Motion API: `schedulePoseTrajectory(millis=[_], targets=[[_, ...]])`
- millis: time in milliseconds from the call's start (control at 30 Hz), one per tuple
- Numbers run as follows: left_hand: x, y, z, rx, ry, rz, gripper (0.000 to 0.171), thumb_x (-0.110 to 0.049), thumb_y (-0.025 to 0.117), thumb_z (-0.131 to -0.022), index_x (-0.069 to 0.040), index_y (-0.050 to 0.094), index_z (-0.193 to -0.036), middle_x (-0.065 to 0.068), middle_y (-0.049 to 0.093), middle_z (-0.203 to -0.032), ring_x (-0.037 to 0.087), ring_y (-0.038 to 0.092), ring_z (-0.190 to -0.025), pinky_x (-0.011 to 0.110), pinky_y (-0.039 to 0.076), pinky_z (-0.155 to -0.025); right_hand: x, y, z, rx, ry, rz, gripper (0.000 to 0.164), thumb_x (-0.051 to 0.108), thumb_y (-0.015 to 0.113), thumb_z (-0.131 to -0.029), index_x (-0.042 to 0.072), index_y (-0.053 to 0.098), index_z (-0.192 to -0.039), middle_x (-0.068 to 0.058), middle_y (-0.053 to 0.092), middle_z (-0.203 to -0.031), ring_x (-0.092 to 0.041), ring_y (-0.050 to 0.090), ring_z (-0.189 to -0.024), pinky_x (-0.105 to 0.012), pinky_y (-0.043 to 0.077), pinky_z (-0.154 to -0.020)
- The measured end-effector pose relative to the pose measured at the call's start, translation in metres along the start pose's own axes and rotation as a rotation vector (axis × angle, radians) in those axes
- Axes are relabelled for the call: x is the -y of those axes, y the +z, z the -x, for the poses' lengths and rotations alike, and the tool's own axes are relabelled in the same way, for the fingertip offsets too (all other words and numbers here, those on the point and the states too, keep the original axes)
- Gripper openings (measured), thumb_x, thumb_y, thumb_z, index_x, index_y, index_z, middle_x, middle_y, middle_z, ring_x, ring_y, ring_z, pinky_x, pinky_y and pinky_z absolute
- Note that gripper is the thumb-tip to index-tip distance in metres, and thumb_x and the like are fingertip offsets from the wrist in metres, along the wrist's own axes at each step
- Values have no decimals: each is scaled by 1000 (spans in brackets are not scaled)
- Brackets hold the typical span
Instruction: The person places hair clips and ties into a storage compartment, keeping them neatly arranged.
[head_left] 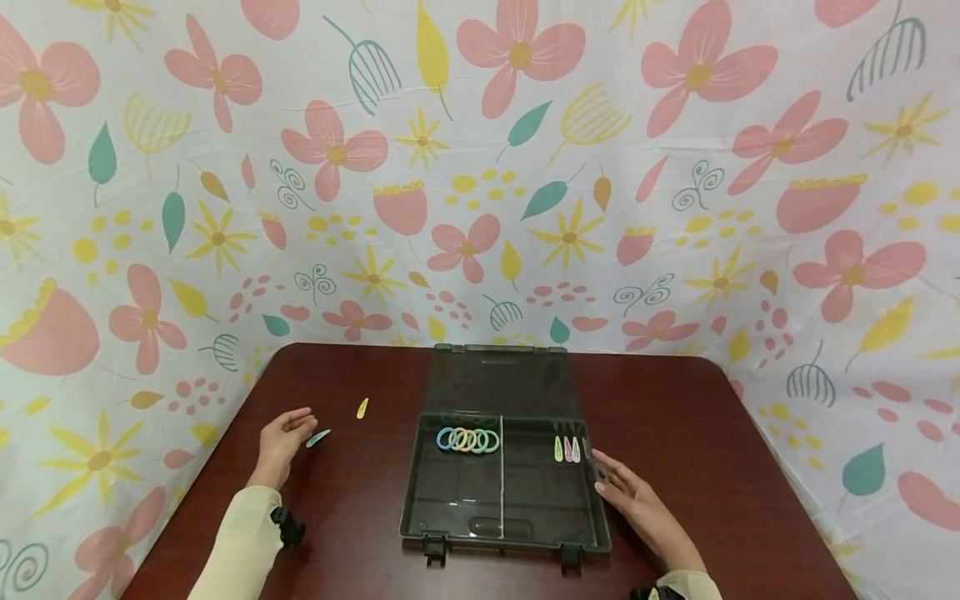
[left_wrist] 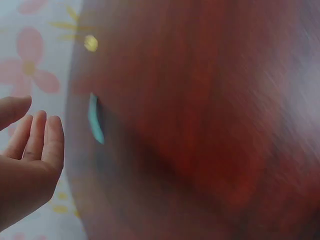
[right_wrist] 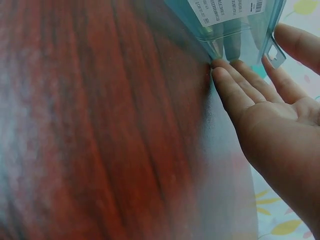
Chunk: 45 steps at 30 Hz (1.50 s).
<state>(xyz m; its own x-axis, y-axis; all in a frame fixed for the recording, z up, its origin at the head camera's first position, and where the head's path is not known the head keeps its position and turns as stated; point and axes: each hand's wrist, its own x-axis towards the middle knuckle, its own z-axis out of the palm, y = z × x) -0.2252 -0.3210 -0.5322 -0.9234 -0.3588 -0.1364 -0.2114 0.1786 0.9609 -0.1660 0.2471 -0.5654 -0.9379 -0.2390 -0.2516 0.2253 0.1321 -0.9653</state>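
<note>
My left hand [head_left: 281, 442] hovers over the left side of the table, fingers loosely bent and holding nothing. Just beyond its fingertips lies a teal snap hair clip [head_left: 318, 438], apart from the hand in the left wrist view. A yellow snap hair clip [head_left: 362, 408] lies farther back. With extended fingers, my right hand [head_left: 633, 500] touches the right wall of a clear grey plastic case [head_left: 450, 517], whose lid is raised. Inside, a row of pastel hair ties [head_left: 468, 440] fills the back left, and several hair clips [head_left: 567, 449] stand in the right compartment.
A white divider [head_left: 502, 483] splits the case in two. Its lid [head_left: 502, 379] leans back toward the flower-print cloth [head_left: 480, 167] behind the table. Two latches [head_left: 435, 547] jut from the front edge. The dark red table [head_left: 345, 517] extends on both sides.
</note>
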Motion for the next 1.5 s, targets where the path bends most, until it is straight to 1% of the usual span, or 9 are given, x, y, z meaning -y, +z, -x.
schedulePoseTrajectory(millis=[200, 367, 467, 700, 900, 1067, 1267, 1400, 1500], targets=[[20, -11, 2, 29, -59, -3, 46, -4, 61, -94, 12, 46, -134, 10, 67, -107, -4, 61, -78, 23, 56, -81, 1, -1, -2, 3, -2, -8, 60, 23, 55, -99, 16, 27, -153, -15, 15, -158, -38, 8, -145, -58, 26, -112], [23, -13, 2, 31, -54, 12, 43, 4, 58, -93, 17, 46, -132, 6, 69, -95, -3, 61, -73, 18, 55, -73, 1, -1, -3, 1, 7, -15, 60, 23, 55, -99, 18, 28, -152, -13, 17, -158, -36, 10, -145, -57, 26, -112], [24, -13, 1, 37, -41, -41, 41, 4, 59, -92, 16, 48, -130, 7, 71, -93, -3, 60, -73, 19, 54, -71, 1, -2, -3, 4, 1, -14, 60, 23, 55, -99, 17, 27, -152, -14, 16, -158, -37, 10, -145, -58, 26, -112], [25, -5, 3, 5, -10, -243, 37, -4, 68, -87, 10, 60, -121, 9, 71, -90, 21, 64, -85, 35, 54, -74, 0, -1, 0, -5, -9, -18, 60, 22, 55, -99, 16, 28, -152, -15, 16, -158, -37, 9, -145, -58, 27, -112], [24, 1, 2, -21, -19, -293, 31, -3, 69, -85, 8, 65, -114, 13, 71, -89, 33, 62, -90, 40, 54, -73, 1, 0, 2, 0, -4, -18, 60, 22, 55, -99, 15, 27, -152, -16, 16, -158, -37, 9, -145, -57, 27, -112], [24, 2, 1, -26, -39, -312, 27, -3, 66, -87, 9, 67, -111, 23, 66, -107, 40, 59, -99, 46, 53, -79, 1, 2, 1, -2, -4, -21, 60, 22, 55, -99, 15, 28, -152, -16, 16, -158, -38, 9, -144, -57, 27, -112], [23, 2, 4, -8, -78, -209, 28, 2, 61, -90, 13, 63, -115, 29, 61, -113, 35, 64, -94, 40, 57, -76, -3, 2, 1, -3, -7, -15, 60, 21, 55, -99, 14, 28, -152, -17, 18, -157, -37, 12, -144, -56, 28, -111], [16, 5, 4, 23, -78, -133, 33, 1, 57, -93, 12, 58, -123, 30, 58, -120, 27, 65, -94, 38, 57, -82, -3, 1, 0, -12, 3, -10, 60, 24, 55, -99, 17, 29, -152, -14, 19, -157, -36, 13, -145, -58, 27, -111], [8, 10, 4, 38, -65, -85, 35, 1, 57, -94, 12, 55, -127, 28, 60, -116, 23, 65, -93, 39, 56, -85, -4, 0, 0, -12, 6, -11, 61, 24, 55, -99, 17, 28, -152, -15, 18, -158, -37, 12, -145, -59, 27, -111]])
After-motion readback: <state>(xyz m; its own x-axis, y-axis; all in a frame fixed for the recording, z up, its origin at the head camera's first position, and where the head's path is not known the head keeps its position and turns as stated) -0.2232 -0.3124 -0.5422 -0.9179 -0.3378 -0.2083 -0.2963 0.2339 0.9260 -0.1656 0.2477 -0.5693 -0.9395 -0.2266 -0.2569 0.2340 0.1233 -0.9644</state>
